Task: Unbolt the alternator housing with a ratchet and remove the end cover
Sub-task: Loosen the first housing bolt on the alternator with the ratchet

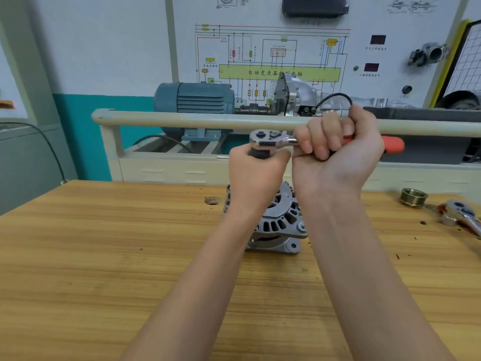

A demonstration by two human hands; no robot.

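Two bare forearms, no sleeves; hands (pixel 335 152) ungloved, no rings or watch visible.

Socket (pixel 258 153) mostly buried in left hand (pixel 256 170); ratchet (pixel 270 139) handle middle covered by right hand (pixel 338 157); alternator (pixel 281 220) partly masked behind both wrists; second ratchet (pixel 462 214) cropped rightward.

hands: 2, left hand (pixel 256 169) and right hand (pixel 338 155) | ratchets: 2, one ratchet held (pixel 270 138), second ratchet on desk at right (pixel 460 213) | alternator: 1 (pixel 279 222) | ribbed pulley: 1 (pixel 413 197) | desk: 1 (pixel 104 256) | blue motor behind: 1 (pixel 197 99) | red displays on wall panel: 2 (pixel 378 39)
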